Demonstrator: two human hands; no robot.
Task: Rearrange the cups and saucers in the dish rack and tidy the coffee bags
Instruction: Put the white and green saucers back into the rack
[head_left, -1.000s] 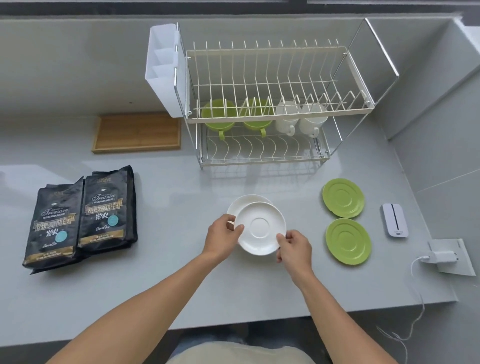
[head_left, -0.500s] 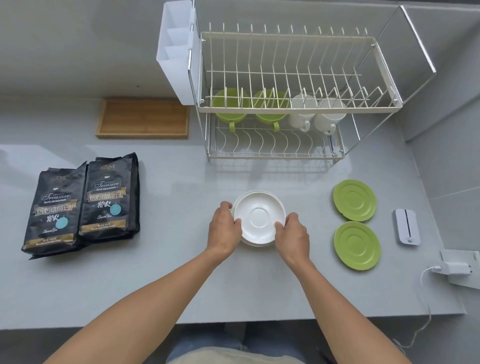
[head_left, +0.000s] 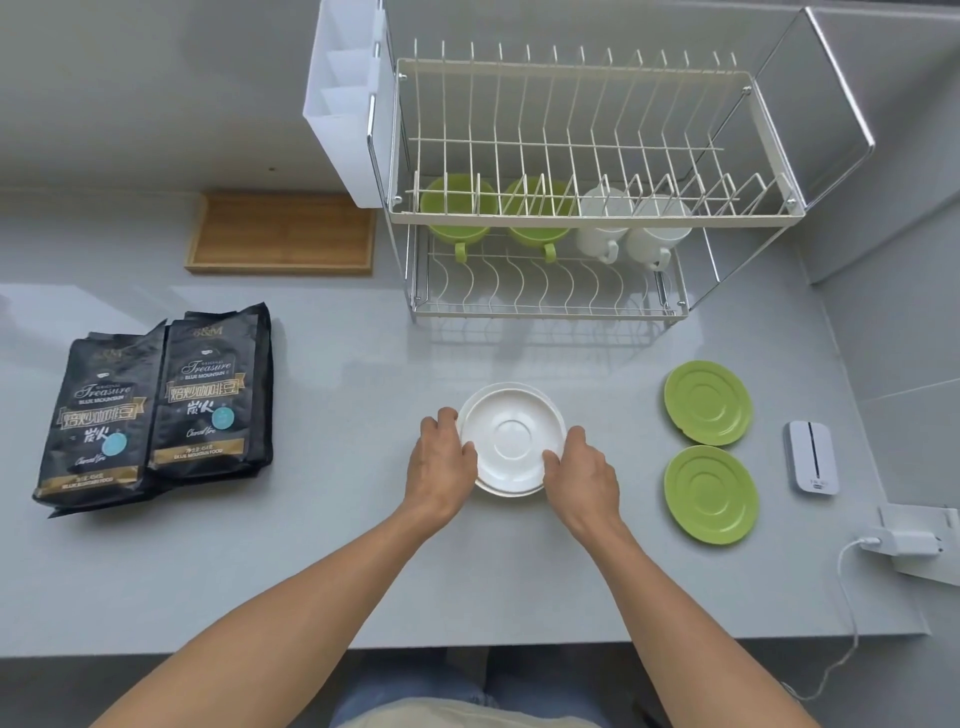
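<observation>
Left hand (head_left: 441, 460) and right hand (head_left: 584, 475) pinch opposite rims of the stacked white saucers (head_left: 511, 439), mid-tabletop (head_left: 337, 545) before the dish rack (head_left: 587, 208). Squaring the rims before lifting should keep the top saucer from sliding. Green saucers (head_left: 709, 452) lie right, coffee bags (head_left: 156, 405) left; grey walls behind.

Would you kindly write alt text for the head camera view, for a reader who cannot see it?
Both hands, left hand and right hand, grip two stacked white saucers on a grey counter. Two green saucers lie flat to the right, two black coffee bags to the left. Behind, a dish rack holds two green cups and two white cups.
</observation>
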